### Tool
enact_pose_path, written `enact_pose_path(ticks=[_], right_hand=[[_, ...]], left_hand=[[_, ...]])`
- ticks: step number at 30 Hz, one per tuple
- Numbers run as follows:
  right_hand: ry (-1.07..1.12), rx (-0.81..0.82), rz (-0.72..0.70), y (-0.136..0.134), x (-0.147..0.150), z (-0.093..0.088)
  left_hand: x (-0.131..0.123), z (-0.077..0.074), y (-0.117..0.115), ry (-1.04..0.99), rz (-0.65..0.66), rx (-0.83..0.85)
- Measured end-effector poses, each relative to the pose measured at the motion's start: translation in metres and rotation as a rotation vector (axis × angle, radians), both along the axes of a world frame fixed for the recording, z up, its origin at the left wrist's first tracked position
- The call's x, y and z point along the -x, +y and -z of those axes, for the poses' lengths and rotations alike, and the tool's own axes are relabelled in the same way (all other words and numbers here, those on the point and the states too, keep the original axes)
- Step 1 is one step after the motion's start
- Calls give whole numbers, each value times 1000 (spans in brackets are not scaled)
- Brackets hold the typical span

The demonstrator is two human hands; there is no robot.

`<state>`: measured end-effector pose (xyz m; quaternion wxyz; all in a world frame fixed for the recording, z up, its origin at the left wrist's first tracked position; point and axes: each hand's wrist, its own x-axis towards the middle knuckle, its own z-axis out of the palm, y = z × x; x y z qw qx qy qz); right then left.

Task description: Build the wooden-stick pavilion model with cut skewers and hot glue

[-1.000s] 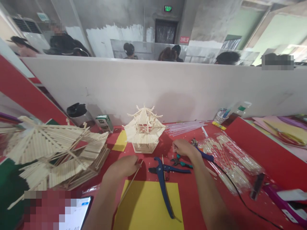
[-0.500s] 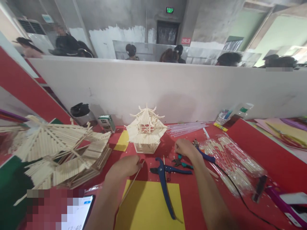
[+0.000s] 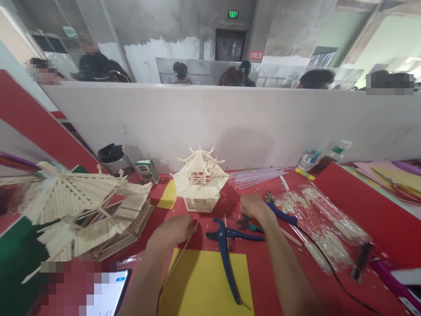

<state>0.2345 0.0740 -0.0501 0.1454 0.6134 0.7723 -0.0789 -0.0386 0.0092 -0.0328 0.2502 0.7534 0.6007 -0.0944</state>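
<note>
My left hand (image 3: 177, 229) is closed at the fingertips around the upper end of a thin wooden stick (image 3: 180, 254), which slants down over the yellow sheet (image 3: 200, 281). My right hand (image 3: 252, 205) rests on the red table, fingers curled in; their inner side is hidden. Behind and between both hands stands a small pavilion model (image 3: 201, 186) made of pale sticks. Blue-handled cutters (image 3: 223, 250) lie spread apart between my forearms, partly on the yellow sheet. Small green-handled pliers (image 3: 246, 224) lie just below my right hand.
Left is a larger stick-built roof structure (image 3: 95, 215), with a phone (image 3: 112, 289) in front. A blue-handled corded tool (image 3: 283, 214) and bagged sticks (image 3: 322, 224) lie right. Translucent glue sticks (image 3: 256, 176) lie by the white partition (image 3: 164, 118), along with a small box (image 3: 146, 171).
The view has shifted very slightly. Both hands, the stick and the cutters keep practically the same places.
</note>
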Motion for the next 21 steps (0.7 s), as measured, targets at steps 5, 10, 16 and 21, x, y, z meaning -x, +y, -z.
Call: enact_pose_path(ticks=[5,10,16,21], right_hand=[[-5,5,3,0,2,4],[8,-26,23,1,1,4],[14,-43,76,2,-3,2],[0,-51,79,-2,0,1]], left_hand=[[0,1,1,-5,10,22],[0,3,2,-12,18,26],[4,5,2,5,18,12],[8,7,3,50,30,-11]])
